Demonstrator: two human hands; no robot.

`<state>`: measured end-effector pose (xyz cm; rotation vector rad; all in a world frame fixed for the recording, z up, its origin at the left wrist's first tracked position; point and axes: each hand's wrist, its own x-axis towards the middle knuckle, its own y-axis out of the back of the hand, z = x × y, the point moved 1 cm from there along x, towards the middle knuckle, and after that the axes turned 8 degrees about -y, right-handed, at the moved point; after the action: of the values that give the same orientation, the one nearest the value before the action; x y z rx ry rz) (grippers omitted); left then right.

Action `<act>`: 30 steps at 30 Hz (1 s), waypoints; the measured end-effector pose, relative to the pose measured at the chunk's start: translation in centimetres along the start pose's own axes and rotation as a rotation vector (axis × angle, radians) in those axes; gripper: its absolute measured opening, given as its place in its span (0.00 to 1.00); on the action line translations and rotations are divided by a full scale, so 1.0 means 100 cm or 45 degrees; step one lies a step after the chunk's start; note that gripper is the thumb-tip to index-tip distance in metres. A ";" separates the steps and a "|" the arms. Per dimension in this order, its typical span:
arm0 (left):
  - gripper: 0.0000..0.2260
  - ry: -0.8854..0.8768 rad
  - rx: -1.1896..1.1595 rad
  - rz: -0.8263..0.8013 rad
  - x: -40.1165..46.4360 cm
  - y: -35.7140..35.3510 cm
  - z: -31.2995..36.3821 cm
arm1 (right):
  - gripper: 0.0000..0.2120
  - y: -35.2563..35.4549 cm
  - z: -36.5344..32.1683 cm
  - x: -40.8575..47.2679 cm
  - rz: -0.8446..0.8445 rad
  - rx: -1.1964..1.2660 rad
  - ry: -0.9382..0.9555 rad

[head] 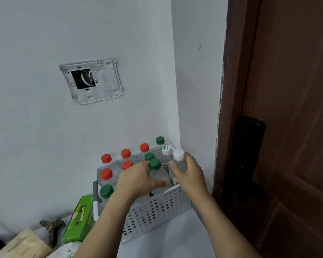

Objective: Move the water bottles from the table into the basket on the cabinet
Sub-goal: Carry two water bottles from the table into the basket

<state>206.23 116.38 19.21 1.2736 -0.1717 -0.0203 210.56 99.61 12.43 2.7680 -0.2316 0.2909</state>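
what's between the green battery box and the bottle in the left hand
In the head view, the basket's left end lies between them, with a green-capped bottle standing in its near left corner. The battery box sits just outside; the left hand holds its bottle further right.

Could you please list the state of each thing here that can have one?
left hand: gripping green-capped bottle, upright over the basket
right hand: gripping white-capped bottle, upright
basket: nearly full of upright capped bottles
wall plate: cover off, hole exposed
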 end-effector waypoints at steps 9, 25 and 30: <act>0.14 -0.058 -0.142 0.094 0.005 -0.003 -0.013 | 0.06 0.004 0.012 0.001 -0.094 -0.074 0.092; 0.14 -0.111 -0.124 0.050 0.016 -0.006 -0.009 | 0.05 0.011 0.009 0.001 -0.232 0.050 0.019; 0.12 -0.105 -0.151 0.029 0.014 -0.004 -0.007 | 0.07 0.012 0.006 0.000 -0.256 0.049 -0.040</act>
<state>207.75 116.75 18.79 1.1534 -0.2525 -0.0627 210.42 98.33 12.27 2.8070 0.0458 0.2019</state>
